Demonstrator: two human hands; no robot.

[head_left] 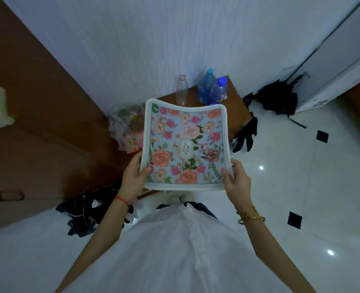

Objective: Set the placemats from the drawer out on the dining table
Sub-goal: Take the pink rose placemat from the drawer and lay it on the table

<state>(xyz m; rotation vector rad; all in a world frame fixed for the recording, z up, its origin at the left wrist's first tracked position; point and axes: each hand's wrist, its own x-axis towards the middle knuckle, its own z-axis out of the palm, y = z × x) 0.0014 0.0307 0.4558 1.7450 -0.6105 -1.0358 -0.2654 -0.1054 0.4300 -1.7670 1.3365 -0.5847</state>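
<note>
Both hands pinch the placemat [185, 144], thumbs on top: left hand [132, 176] at its near-left corner, right hand [236, 178] at its near-right; bottles [208, 89] stand beyond it

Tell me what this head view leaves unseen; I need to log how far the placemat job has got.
- Dining table and drawer: neither can be identified anywhere in the head view.
- Further placemats: the floral placemat, in the grip of the left hand and right hand, hides whatever lies under it.
- Label text at the mat's centre: too small and blurred to read surely.
- Clear plastic bag: contents blurred, partly behind the mat.
</note>
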